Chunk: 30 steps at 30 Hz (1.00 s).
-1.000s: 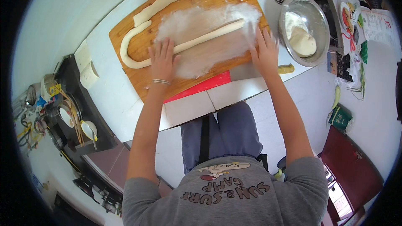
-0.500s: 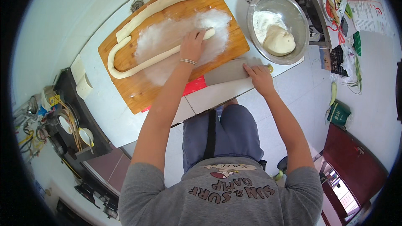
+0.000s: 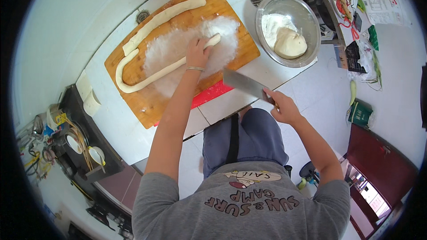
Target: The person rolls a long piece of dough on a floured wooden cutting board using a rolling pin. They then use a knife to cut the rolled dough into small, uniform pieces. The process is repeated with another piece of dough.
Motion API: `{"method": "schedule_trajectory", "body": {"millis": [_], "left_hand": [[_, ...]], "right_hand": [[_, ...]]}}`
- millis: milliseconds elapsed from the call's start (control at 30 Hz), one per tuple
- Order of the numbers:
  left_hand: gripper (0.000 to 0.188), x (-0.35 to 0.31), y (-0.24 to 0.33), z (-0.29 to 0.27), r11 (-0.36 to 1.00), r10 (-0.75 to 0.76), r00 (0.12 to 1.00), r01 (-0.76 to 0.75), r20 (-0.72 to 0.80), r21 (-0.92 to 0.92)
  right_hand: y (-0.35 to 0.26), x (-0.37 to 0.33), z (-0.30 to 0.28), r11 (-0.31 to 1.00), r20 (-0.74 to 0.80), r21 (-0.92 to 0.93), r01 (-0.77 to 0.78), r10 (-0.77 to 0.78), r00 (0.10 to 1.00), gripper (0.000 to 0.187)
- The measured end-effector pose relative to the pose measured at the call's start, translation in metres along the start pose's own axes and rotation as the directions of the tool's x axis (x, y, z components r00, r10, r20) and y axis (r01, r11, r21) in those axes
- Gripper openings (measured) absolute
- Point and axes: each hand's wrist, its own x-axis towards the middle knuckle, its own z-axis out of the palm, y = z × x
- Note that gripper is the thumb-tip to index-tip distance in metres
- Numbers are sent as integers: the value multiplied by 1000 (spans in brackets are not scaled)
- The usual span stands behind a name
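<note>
A long rope of dough (image 3: 156,75) bends in a U on the floured wooden board (image 3: 238,55), and a thicker strip of dough (image 3: 167,15) lies along the far side. My left hand (image 3: 197,54) is closed over the rope near its right end, which sticks out past the fingers. Gripped by its handle in my right hand (image 3: 286,108) is a cleaver (image 3: 245,84). Its broad blade points left, held just off the board's near right edge. Most of the handle is hidden by my fingers.
A steel bowl (image 3: 314,49) with flour and a lump of dough (image 3: 290,43) stands right of the board on the white counter (image 3: 102,122). A red sheet (image 3: 212,94) shows under the board's near edge. Bowls and chopsticks (image 3: 80,140) sit at left.
The cleaver has been lifted off the counter by my right hand, its blade now raised toward the board. My left hand has shifted slightly left along the dough rope.
</note>
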Motion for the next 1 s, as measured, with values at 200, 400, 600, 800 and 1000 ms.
{"method": "schedule_trajectory", "body": {"millis": [200, 400, 600, 800, 1000], "left_hand": [[24, 6, -2, 3, 999, 8, 1000, -9, -26, -42], [22, 9, -3, -2, 998, 9, 999, -12, -49, -69], [23, 10, -6, 1, 997, -5, 999, 2, -39, -74], [25, 11, -7, 2, 995, 14, 999, -19, -53, -99], [25, 12, -4, 1, 996, 25, 998, -30, -61, -89]], "right_hand": [[-65, 99, 20, 984, -242, 160, -79, 117, 963, 32], [-69, 142, 41, 992, -384, 48, -114, 124, 915, 28], [-73, 149, 52, 991, -422, 31, -132, 133, 897, 26], [-69, 153, 56, 986, -408, -7, -167, 150, 901, 24], [-60, 173, 66, 950, -271, -91, -299, 265, 925, 21]]}}
